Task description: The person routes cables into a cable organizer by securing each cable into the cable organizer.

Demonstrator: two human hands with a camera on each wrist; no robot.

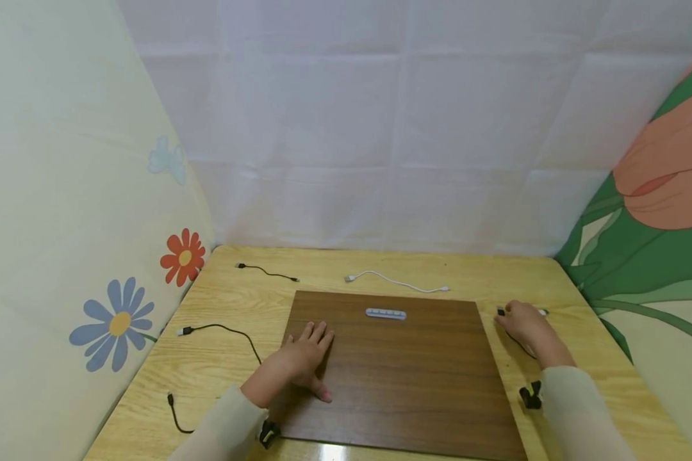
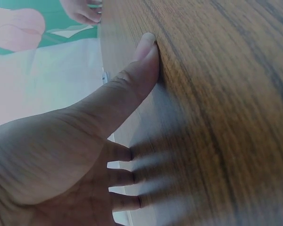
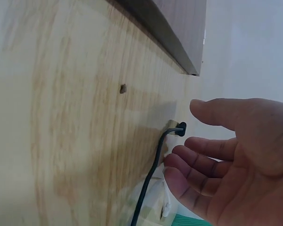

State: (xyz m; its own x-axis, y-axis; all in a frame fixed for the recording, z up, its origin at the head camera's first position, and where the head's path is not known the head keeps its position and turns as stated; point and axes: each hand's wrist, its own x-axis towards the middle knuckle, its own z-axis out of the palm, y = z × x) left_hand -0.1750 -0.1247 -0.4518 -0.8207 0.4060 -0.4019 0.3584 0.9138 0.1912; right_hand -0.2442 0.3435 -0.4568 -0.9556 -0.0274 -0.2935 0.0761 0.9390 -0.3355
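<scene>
My left hand rests with fingers spread on the left part of a dark brown wooden board. In the left wrist view its thumb lies along the board's surface. Beyond the board's right edge, my right hand is over a black cable. The cable's dark plug sits between the thumb side and the loosely bent fingers, with a gap between thumb and fingertips. Near the board's far edge lies a small pale-blue slotted strip.
A white cable and a short black cable lie behind the board. To the left are a longer black cable and another black one. A white plug end shows beside my right hand. Printed cloth walls surround the light wooden table.
</scene>
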